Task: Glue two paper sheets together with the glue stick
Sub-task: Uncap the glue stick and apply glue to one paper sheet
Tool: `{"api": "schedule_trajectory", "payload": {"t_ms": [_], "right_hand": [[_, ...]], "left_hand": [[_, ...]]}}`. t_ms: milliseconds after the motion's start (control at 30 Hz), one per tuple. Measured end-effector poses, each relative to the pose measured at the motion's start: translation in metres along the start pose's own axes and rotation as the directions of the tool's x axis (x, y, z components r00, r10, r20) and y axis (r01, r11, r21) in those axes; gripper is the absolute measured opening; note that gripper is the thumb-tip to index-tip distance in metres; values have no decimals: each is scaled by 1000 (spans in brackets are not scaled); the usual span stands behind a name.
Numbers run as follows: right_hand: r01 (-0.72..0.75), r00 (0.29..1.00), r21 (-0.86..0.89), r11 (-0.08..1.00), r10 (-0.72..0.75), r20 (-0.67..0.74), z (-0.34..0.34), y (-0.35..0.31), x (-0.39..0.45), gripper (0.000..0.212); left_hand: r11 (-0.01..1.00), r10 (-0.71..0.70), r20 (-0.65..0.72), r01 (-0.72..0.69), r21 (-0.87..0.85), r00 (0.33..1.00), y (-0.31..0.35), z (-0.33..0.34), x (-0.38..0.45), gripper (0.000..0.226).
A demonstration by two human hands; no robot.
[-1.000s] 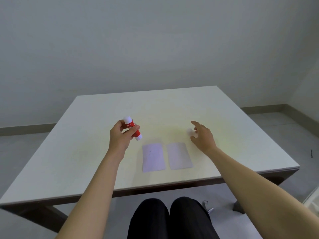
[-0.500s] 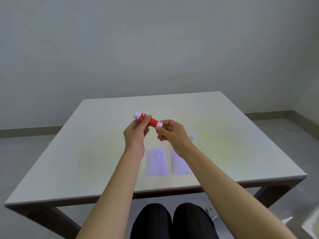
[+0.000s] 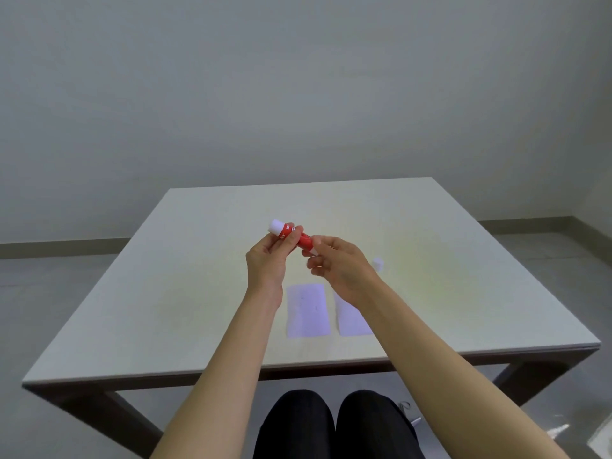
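Note:
A red glue stick with white ends is held level above the table, its white tip pointing up-left. My left hand grips its red body. My right hand pinches its lower right end with thumb and fingers. Below the hands two small white paper sheets lie side by side on the table: the left sheet in full view, the right sheet partly hidden by my right forearm. A small white cap stands on the table just right of my right hand.
The pale square table stands against a grey wall, its front edge close to my knees. Grey floor shows on both sides. A pale object lies on the floor at the lower right corner.
One second ago my right hand was by the cap on the table; it has come to the glue stick's lower end. My left hand turned the stick level and raised it slightly.

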State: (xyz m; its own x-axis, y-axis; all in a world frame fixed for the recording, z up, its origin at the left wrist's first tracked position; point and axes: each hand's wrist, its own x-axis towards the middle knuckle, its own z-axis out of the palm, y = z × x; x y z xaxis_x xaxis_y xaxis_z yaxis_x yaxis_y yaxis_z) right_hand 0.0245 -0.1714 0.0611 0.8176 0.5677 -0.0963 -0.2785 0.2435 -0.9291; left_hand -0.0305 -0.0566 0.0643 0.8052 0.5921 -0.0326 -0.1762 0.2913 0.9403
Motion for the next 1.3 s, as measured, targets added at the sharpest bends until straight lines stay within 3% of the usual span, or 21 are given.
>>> {"api": "schedule_trajectory", "payload": {"t_ms": [133,200,300,367,433,633,700,833,900,1033,1100,1200,1300], "right_hand": [[-231,964,83,969,240,-117,2,1,0,35],[-295,942,-39,955,284,-178,2,2,0,49],[-234,965,-238,943,195,-178,0,1,0,50],[-122,991,-174,977,111,-71,-2,1,-1,28],[-71,997,-86,994,69,-25,-4,0,-2,19],[-290,945,-158,944,257,-200,3,1,-2,44],[-229,961,-192,954,190,-202,0,1,-1,44],[-11,1000,-111,994,9,-14,-6,0,-3,19],[-88,995,-99,991,83,-53,-7,-1,-3,20],[-302,938,-115,946,274,-210,0,-1,-1,43],[-238,954,-145,960,204,-219,0,0,1,45],[-53,996,-142,988,42,-75,-1,-2,1,29],[-87,991,-201,976,65,-116,-2,-4,2,35]], "left_hand": [[1000,-4,30,3,20,1000,-3,1,-1,8],[1000,-2,54,2,14,999,-6,0,-3,6],[1000,11,40,-12,9,999,-9,-2,-2,7],[1000,21,3,-21,-1,1000,-11,-4,0,7],[999,18,-12,-19,-33,1000,-10,-6,2,6],[999,50,81,-50,6,995,-12,-4,3,7],[999,49,82,-49,-10,995,-13,-4,4,8],[997,53,63,-50,-59,997,-15,-7,8,9],[997,50,98,-44,-61,994,-16,-8,9,9],[998,52,174,-47,-34,983,-17,-7,8,13],[998,57,171,-49,-50,984,-15,-7,9,12],[998,60,153,-55,-42,986,-15,-9,11,12],[998,39,153,-32,-47,987,-20,-10,9,14]]}}
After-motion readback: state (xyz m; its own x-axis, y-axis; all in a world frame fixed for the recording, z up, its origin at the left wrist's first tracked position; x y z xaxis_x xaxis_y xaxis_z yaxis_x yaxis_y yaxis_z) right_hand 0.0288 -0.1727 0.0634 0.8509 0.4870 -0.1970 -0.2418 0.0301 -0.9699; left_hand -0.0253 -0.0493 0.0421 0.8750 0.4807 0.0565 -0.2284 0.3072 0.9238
